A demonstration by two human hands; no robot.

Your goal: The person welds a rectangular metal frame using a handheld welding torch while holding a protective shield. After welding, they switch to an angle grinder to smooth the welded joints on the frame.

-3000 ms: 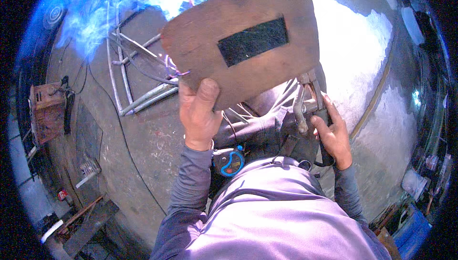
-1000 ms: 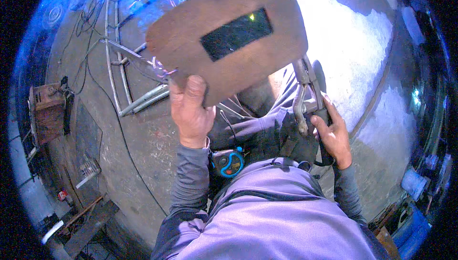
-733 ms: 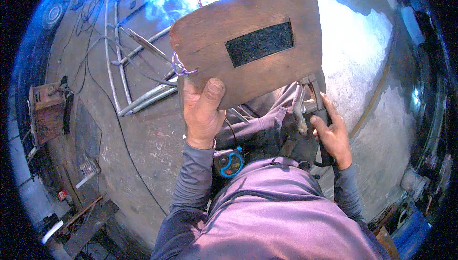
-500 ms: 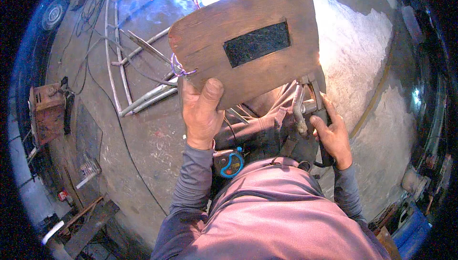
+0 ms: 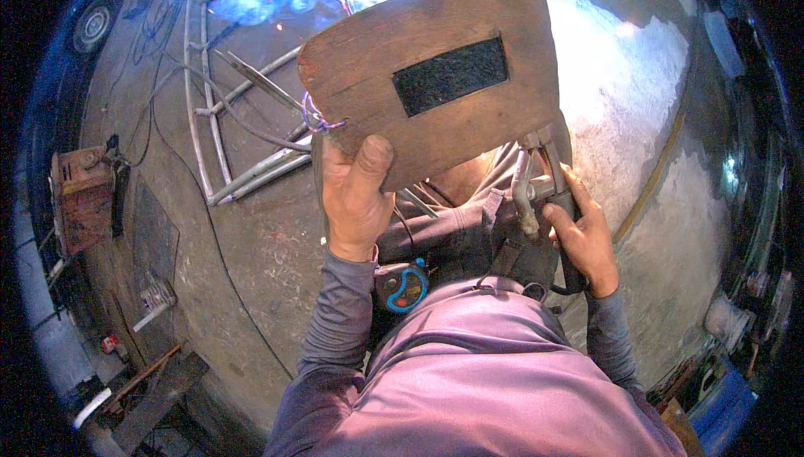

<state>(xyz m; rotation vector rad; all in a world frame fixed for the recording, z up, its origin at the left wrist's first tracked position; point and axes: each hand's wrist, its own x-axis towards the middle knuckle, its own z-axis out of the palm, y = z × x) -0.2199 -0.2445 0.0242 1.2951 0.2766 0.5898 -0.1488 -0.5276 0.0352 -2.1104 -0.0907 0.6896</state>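
My left hand point(image 5: 356, 197) grips the lower left edge of a brown wooden welding shield point(image 5: 452, 143), thumb on its near face. The shield is tilted and has a dark rectangular window in its middle. Purple cord is tied at its left edge. In my right hand point(image 5: 584, 235) is a welding electrode holder point(image 5: 540, 180), its jaws partly behind the shield's lower right edge. Bright arc light, bluish smoke and sparks spread beyond the shield's upper edge. The shield hides the weld spot and the electrode's tip.
A metal tube frame point(image 5: 218, 147) lies on the floor to the left, with cables across it. Farther left stands a rusty box-shaped machine point(image 5: 84, 197). A tape measure with a blue rim point(image 5: 408, 288) hangs at my waist. A wheel point(image 5: 94, 28) shows at the far left.
The smoke and glare beyond the shield have spread to the left, and more sparks show. Both hands keep nearly the same place and grip.
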